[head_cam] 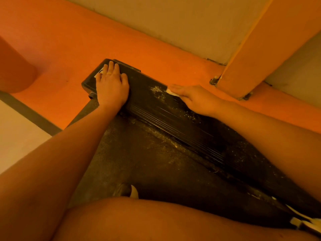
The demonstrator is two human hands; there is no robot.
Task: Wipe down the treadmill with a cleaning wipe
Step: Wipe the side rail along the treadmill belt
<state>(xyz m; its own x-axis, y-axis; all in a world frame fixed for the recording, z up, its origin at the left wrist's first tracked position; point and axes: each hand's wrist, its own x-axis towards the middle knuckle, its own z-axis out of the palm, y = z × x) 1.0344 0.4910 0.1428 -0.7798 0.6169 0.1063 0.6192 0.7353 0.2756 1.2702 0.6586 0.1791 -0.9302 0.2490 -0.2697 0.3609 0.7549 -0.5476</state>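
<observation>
The fingers of the right hand (192, 98) lie nearly straight and close together on a white cleaning wipe (171, 92). They press it on the far edge of the treadmill's side rail (173, 119). Only a small corner of the wipe shows under the fingertips. It cannot be told if the thumb pinches it from below. Just beside the wipe there is a patch of pale dust (157, 89) on the rail, and more dust lies along the ribbed part.

The fingers of the left hand (112, 86) are straight and a little spread, and the palm lies flat on the end of the same rail. A ring is on one finger. Something white (99, 72) shows under these fingertips; it is not clear what it is.

Both forearms reach forward from the bottom of the view. Between them lies the dark textured belt (139, 162), also dusty. A bare knee (156, 220) is at the bottom edge. Around the treadmill is an orange floor (69, 40), with an orange pillar (260, 49) at the right and a pale wall (173, 23) behind.
</observation>
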